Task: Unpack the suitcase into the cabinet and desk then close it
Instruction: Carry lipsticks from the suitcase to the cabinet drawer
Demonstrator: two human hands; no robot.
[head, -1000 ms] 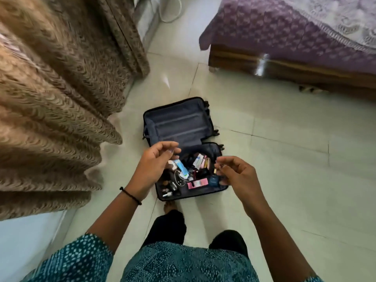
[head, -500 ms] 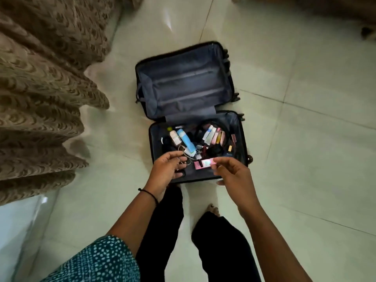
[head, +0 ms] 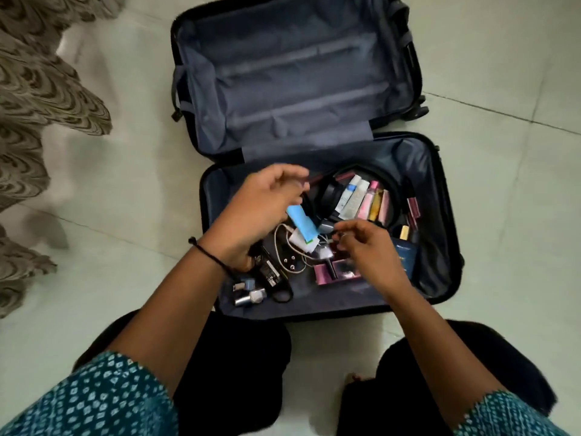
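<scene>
Both grips have reached deeper over the packed half since a moment ago, and the person has crouched closer. The suitcase (head: 283, 73) lies flat open on the floor (head: 125, 199), its far half showing bare lining and its near half strewn with small things. The left grip (head: 261, 212) hovers over a blue tube (head: 301, 223), its fingers loosely curved and blurred, with nothing in them that I can make out. The right grip (head: 367, 247) is above a pink box (head: 341, 272) with its fingertips drawn together; I cannot tell whether they pinch anything. Black headphones (head: 328, 195) curl round a row of little tubes and bottles (head: 364, 199). A white cable (head: 278, 247) loops beside the blue tube. A patterned curtain (head: 31, 121) hangs at the left.
</scene>
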